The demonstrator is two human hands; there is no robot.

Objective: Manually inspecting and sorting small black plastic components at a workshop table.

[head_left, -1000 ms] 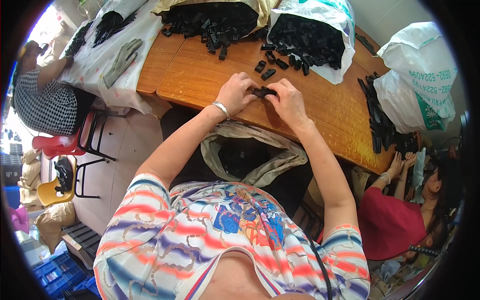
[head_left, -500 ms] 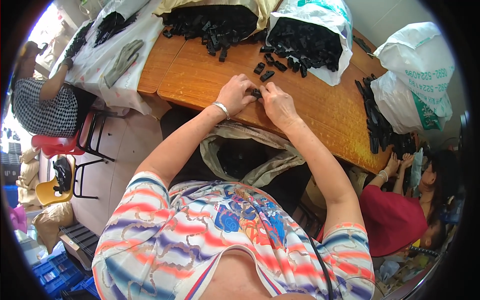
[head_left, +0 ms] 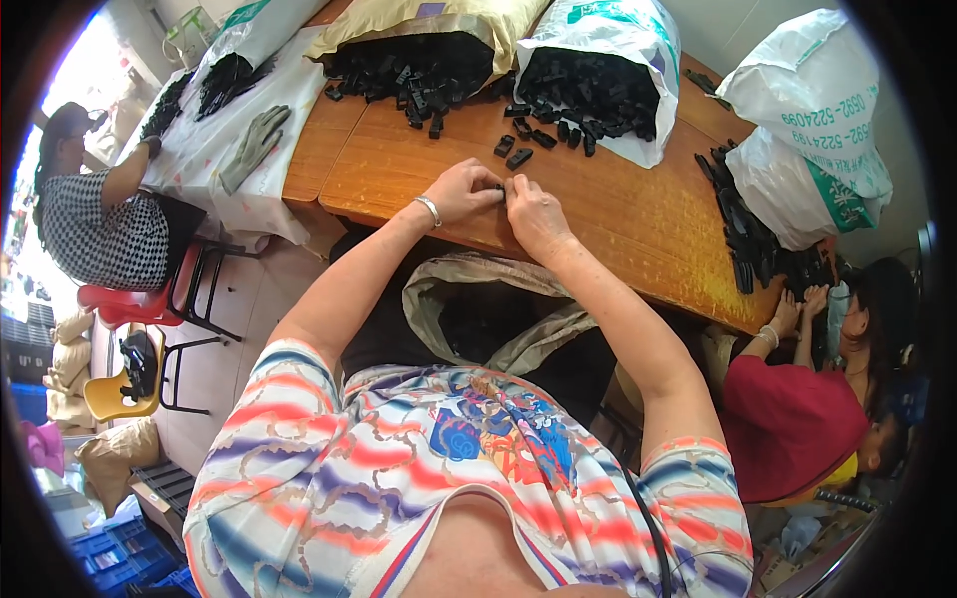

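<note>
I see one left hand (head_left: pixel 467 192), one right hand (head_left: pixel 537 213), one red chair (head_left: pixel 125 306), one yellow chair (head_left: pixel 108 397), one tan sack (head_left: pixel 424 22) beside one white sack (head_left: pixel 653 142), one checked-shirt person (head_left: pixel 112 231) and, on the dim right side, perhaps two more people (head_left: pixel 793 424).

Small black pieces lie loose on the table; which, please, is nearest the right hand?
The frontmost piece, just beyond the right hand; the other small loose pieces lie farther back.
</note>
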